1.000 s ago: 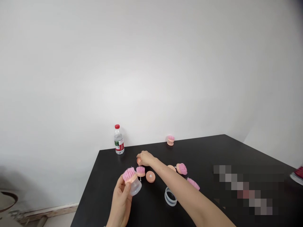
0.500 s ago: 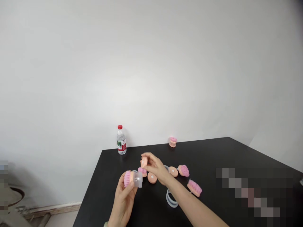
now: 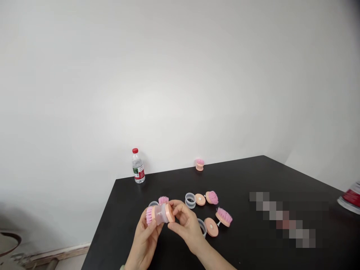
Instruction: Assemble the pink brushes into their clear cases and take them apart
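My left hand (image 3: 146,233) is closed round a pink-bristled brush head (image 3: 150,214), turned sideways with its bristles to the left. A clear plastic cup (image 3: 161,213) is joined to its right side. In my right hand (image 3: 184,225), thumb and fingers pinch a round peach cap (image 3: 169,213), which sits against the open end of the cup. Just behind the hands stands another pink brush head (image 3: 163,200), partly hidden, beside a translucent ring (image 3: 153,203).
On the black table (image 3: 239,180) lie translucent rings (image 3: 190,201), peach discs (image 3: 211,227) and pink brush heads (image 3: 224,216). At the back are a water bottle (image 3: 138,168) and a whole brush (image 3: 199,165). A red-labelled object (image 3: 351,198) shows at the right edge.
My right hand has brought the peach cap down and against the clear cup. The view has shifted slightly, and a red-labelled object has come into view at the right edge.
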The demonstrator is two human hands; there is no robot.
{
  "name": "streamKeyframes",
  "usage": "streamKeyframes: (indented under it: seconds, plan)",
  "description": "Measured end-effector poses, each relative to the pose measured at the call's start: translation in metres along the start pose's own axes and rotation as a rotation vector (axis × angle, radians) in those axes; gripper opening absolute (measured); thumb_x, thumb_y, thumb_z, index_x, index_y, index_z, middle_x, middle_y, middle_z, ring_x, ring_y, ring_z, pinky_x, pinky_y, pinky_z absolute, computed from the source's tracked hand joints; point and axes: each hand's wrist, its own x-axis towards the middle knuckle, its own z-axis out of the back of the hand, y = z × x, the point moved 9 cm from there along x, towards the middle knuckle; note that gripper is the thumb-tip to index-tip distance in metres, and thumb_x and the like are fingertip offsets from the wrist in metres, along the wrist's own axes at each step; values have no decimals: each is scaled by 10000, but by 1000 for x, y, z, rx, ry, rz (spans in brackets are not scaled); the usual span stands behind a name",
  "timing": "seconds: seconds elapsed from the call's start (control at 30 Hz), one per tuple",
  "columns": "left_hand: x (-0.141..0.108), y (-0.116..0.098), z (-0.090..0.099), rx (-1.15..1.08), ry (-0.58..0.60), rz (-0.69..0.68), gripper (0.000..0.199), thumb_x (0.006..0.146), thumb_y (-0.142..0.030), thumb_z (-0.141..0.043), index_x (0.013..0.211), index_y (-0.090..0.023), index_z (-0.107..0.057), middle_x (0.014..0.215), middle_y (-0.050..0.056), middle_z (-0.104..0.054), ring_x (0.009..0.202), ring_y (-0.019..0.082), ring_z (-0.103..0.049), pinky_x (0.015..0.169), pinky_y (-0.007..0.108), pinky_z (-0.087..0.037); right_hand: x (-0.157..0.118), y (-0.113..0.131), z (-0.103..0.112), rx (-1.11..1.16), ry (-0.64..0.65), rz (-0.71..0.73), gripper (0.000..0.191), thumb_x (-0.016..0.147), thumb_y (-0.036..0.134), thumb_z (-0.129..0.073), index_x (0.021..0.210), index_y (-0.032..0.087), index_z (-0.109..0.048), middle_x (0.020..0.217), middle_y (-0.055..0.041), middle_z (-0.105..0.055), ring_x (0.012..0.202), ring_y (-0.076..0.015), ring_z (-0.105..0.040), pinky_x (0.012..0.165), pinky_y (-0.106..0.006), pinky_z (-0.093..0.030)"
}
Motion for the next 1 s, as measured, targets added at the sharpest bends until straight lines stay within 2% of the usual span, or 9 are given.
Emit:
streamKeyframes:
  seconds: [0.27,0.53,0.63,0.73,0.87,1.0]
  plan:
    - [-2,3,-2,-5,28,52,331,727,-268,-832,1034,-203,-726,1024,64,-725,984,215,-675,909,323,-537,-3,2,4,-55,-38,46,344,694,358,-871,769,211,-569,1130,-102,-641,1087,-273,-632,907,-393,-512]
    - [-2,4,-4,-26,18,52,335,723,-258,-834,1031,-193,-721,1044,80,-723,971,217,-672,904,336,-538,-7,1,11,-159,-91,92,324,704,328,-868,779,216,-573,1101,-76,-628,1022,-241,-642,847,-343,-527]
    - [-2,4,-3,-11,20,52,354,714,-256,-843,1038,-189,-716,1025,82,-720,957,222,-673,881,333,-541,-8,1,9,-186,-71,110,326,699,330,-871,786,217,-578,1089,-68,-624,995,-231,-637,827,-323,-531]
    - [-3,5,-2,0,26,52,353,705,-259,-851,1023,-192,-714,1012,76,-718,948,219,-672,863,320,-541,-9,0,7,-164,-61,105,368,687,362,-878,903,235,-608,1090,-59,-622,958,-222,-644,816,-320,-542]
    - [-4,6,-3,17,40,61,350,708,-260,-850,1025,-204,-711,1005,67,-718,941,212,-672,851,309,-544,-8,-1,6,-178,-45,74,542,694,390,-875,1146,273,-600,1065,-50,-648,908,-217,-660,812,-328,-552]
    - [-3,6,-2,39,29,60,367,696,-271,-858,1022,-196,-707,1007,72,-719,939,225,-681,850,326,-551,-8,6,5,-264,-13,147,533,733,437,-840,1197,288,-625,1133,-68,-628,999,-247,-648,846,-346,-553]
